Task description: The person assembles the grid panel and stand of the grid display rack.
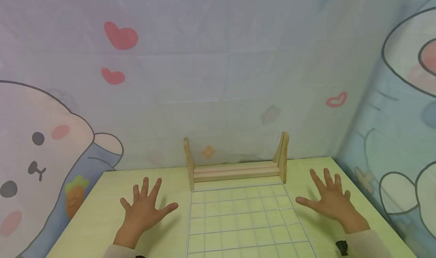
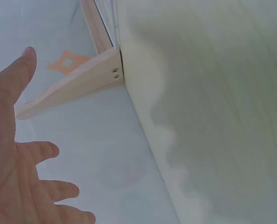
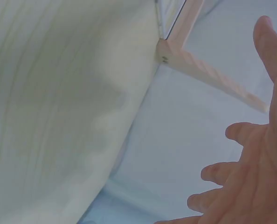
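The left hand point(image 1: 144, 209) is spread wide over the left side of the bench point(image 1: 92, 220), its fingers apart and holding nothing. The right hand point(image 1: 332, 201) is likewise spread over the right side, fingers fanned out and free of any object. Both cast shadows on the pale bench top. Between them a white wire grid point(image 1: 238, 229) lies flat, running off the near edge of the view. Just beyond its far edge stands a wooden rack point(image 1: 236, 173) with two upright ends joined by long rails; whether grid and rack touch is hard to tell from here. Behind the bench hangs a pale cloth point(image 1: 225, 80) printed with red hearts point(image 1: 122, 38), and a cartoon animal point(image 1: 51, 152) appears at far left.
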`<move>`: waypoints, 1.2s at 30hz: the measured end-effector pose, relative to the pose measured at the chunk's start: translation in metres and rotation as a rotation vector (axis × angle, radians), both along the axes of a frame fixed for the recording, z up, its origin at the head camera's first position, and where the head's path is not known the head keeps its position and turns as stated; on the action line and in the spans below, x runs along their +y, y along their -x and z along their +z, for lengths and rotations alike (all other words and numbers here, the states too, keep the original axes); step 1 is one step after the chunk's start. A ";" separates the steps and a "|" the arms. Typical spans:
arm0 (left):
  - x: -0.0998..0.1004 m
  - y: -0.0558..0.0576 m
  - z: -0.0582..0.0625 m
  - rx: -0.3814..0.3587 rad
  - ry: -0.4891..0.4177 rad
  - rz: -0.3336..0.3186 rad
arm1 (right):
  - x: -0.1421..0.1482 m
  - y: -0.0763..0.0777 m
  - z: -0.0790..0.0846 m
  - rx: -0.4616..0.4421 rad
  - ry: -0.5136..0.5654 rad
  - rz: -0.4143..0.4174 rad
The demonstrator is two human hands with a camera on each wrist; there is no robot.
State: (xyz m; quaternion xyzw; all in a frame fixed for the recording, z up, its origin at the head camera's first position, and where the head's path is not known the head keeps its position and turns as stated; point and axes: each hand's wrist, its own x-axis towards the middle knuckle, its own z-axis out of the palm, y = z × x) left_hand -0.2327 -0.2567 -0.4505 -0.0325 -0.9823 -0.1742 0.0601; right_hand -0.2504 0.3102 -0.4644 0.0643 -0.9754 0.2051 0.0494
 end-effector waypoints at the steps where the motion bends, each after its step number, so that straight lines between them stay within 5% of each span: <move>1: 0.001 -0.001 0.001 -0.004 -0.001 0.001 | -0.002 -0.002 0.001 -0.003 -0.004 0.000; 18: 0.037 -0.013 0.003 -0.089 -0.085 -0.042 | -0.038 -0.014 0.003 -0.035 -0.041 0.069; 36: 0.064 -0.007 0.006 -0.199 -0.192 0.040 | -0.065 -0.011 0.008 -0.224 0.054 0.062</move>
